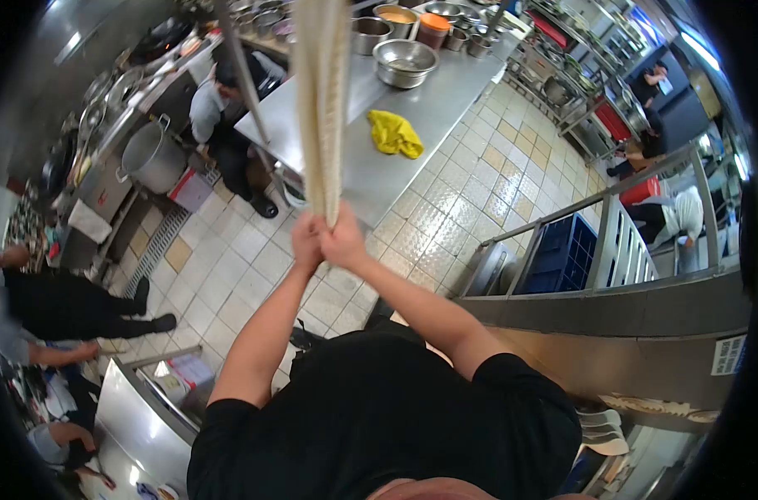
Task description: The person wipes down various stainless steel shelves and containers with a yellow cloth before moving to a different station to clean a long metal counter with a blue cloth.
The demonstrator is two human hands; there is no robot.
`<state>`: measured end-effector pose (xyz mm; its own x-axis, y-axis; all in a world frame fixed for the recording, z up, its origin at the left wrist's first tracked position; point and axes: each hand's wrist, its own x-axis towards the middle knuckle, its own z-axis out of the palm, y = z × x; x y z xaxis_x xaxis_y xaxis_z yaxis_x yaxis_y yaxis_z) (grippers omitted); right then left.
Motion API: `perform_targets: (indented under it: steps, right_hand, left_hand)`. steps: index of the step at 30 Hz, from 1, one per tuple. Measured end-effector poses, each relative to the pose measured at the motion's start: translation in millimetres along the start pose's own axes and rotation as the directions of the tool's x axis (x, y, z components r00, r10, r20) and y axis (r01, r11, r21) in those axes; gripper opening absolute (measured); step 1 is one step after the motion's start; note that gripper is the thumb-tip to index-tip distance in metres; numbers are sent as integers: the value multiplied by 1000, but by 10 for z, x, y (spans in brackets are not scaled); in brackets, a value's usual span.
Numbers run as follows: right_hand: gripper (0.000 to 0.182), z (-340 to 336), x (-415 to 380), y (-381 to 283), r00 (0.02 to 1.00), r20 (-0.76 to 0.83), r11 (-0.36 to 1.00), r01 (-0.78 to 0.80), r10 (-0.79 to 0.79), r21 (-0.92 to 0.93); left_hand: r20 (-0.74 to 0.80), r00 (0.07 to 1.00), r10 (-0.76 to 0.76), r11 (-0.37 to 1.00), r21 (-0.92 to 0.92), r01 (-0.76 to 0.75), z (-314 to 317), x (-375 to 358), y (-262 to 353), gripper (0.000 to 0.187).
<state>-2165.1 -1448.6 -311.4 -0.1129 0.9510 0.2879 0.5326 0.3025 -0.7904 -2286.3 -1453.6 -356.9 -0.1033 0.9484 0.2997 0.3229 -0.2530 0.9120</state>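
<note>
My left hand (306,238) and my right hand (343,239) are pressed together in front of me, both closed around the lower end of a long cream-coloured strip (322,108). The strip stretches away from my hands over the steel table and past the top of the view. Lengthwise folds or strands run along it; blur hides whether it is cloth or dough. To its right, a crumpled yellow cloth (395,134) lies on the steel table (379,185).
A steel bowl (405,64) and several pots stand at the table's far end. One person (229,108) sits left of the table; others stand at far left. A metal rack (596,200) with a blue crate (560,254) is on my right. The tiled floor (258,254) shines.
</note>
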Motion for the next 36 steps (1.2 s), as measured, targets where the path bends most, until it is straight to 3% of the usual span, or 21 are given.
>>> perform_targets:
  steps: [1, 3, 4, 5, 6, 8, 9, 11, 13, 16, 19, 20, 22, 24, 25, 27, 29, 31, 33, 35, 36]
  right_hand:
    - [48, -191, -31, 2, 997, 75, 1000, 0, 1, -18]
    - [48, -577, -141, 0, 971, 238, 999, 0, 13, -54]
    - [48, -633, -288, 312, 957, 284, 997, -74, 65, 24]
    - [48, -623, -479, 832, 935, 339, 984, -149, 107, 102]
    - [48, -637, -636, 1298, 906, 402, 959, -222, 135, 178]
    - [48, -1019, -861, 2025, 722, 602, 916, -398, 341, -41]
    - [46, -989, -1065, 2714, 696, 603, 901, -425, 390, -91]
    - [46, -1541, -1100, 2895, 612, 487, 778, -553, 623, -299]
    - [47, -1802, -1060, 3288, 650, 408, 759, -618, 641, -206]
    - [49, -2025, -652, 3477, 704, 360, 785, -593, 613, -177]
    - [52, -2157, 42, 3238, 764, 350, 839, -518, 542, -168]
    - [54, -2152, 297, 3127, 781, 358, 858, -485, 512, -168]
    - [53, -1984, 745, 3124, 818, 377, 898, -427, 434, -105]
    - [51, -1750, 1126, 3184, 829, 410, 912, -409, 381, -21]
    - [50, -1623, 1331, 3264, 827, 425, 907, -420, 368, 31]
    - [47, -1512, 1615, 3183, 804, 451, 859, -492, 387, 140]
    - [43, -1647, 1869, 2810, 755, 492, 769, -595, 434, 235]
    - [42, -1499, 2106, 2997, 719, 486, 744, -641, 497, 188]
    - [43, -1499, 2335, 3100, 700, 553, 664, -678, 451, 317]
    - [55, -1520, 2677, 3486, 732, 631, 781, -543, 258, 310]
    - [67, -1572, 2872, 3458, 677, 633, 736, -633, 376, 240]
  left_hand:
    - [-135, 981, 140, 983, -96, -154, 27, 91, 190, 17]
    - [-225, 972, 63, 994, 103, -41, 33, 182, 117, 19]
    - [-271, 961, -51, 997, 34, 62, 34, 223, -1, 20]
    - [-274, 959, -78, 988, 108, 111, 18, 282, 161, 22]
    - [-293, 956, -16, 987, 151, 62, 59, 328, 245, 25]
    - [-312, 949, 37, 980, 198, 27, 150, 372, 318, 28]
    - [-317, 948, 28, 980, 196, 36, 228, 394, 308, 29]
    - [-347, 938, 18, 980, 193, 52, 367, 473, 308, 31]
    - [-392, 920, 12, 978, 196, 71, 466, 560, 306, 34]
    - [-335, 918, 210, 707, 701, 94, 538, 758, 18, 39]
    - [68, 856, 512, 424, 847, -321, 498, 1092, 122, 44]
    - [-101, 985, 143, 870, 487, -76, 617, 1246, -356, 36]
    - [-238, 961, 141, 948, 314, -62, 777, 1421, -515, 30]
    - [-328, 938, 116, 966, 258, -29, 906, 1406, -158, 25]
    - [-369, 929, 30, 992, 126, 18, 948, 1397, -264, 29]
    - [-429, 903, -18, 996, 74, 54, 1033, 1375, -316, 30]
    - [-380, 924, -28, 938, 310, 156, 1030, 1315, -850, 31]
    - [-381, 925, -2, 956, 271, 114, 1076, 1324, -595, 34]
    - [-404, 915, 1, 979, 188, 82, 1099, 1356, -389, 36]
    - [-437, 900, -6, 976, 193, 100, 1120, 1360, -380, 36]
    - [-450, 893, -22, 968, 213, 131, 1124, 1348, -386, 35]
